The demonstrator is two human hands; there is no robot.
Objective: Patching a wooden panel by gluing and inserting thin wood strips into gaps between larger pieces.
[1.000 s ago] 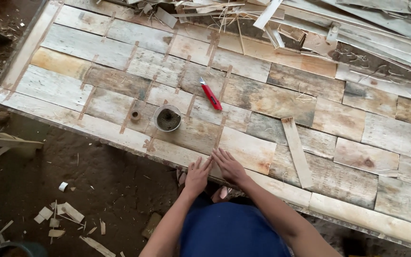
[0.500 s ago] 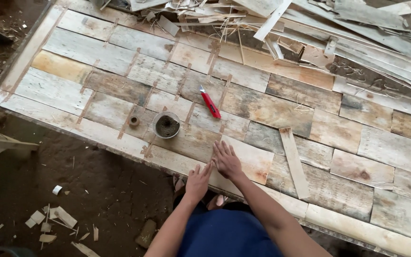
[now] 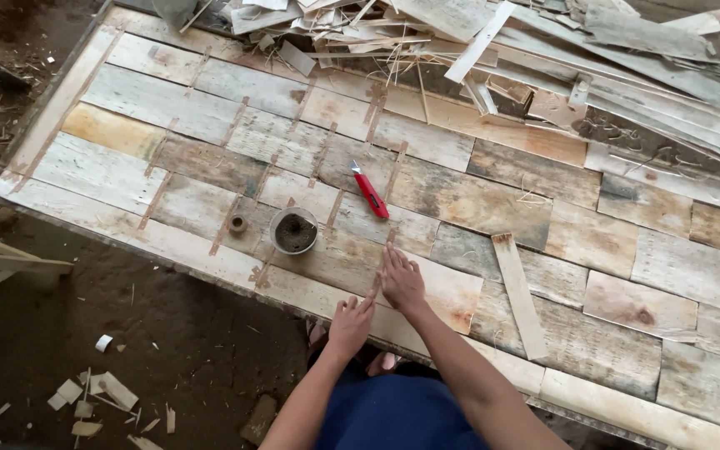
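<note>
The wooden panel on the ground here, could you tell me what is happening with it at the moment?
A person leans over a large panel of patchwork wooden boards. Both bare hands lie flat near its front edge: the left hand at the edge, the right hand just beyond it on a pale board. Neither holds anything. Farther in lie a red utility knife, a small round tin and a loose wooden slat. Scrap wood is piled along the far side.

— What lies on the patchwork wood panel?
— A red utility knife, a small round tin of dark stuff, a little tape roll, a loose slat.
— Beyond it?
— A heap of scrap strips; offcuts on the dirt floor.
</note>
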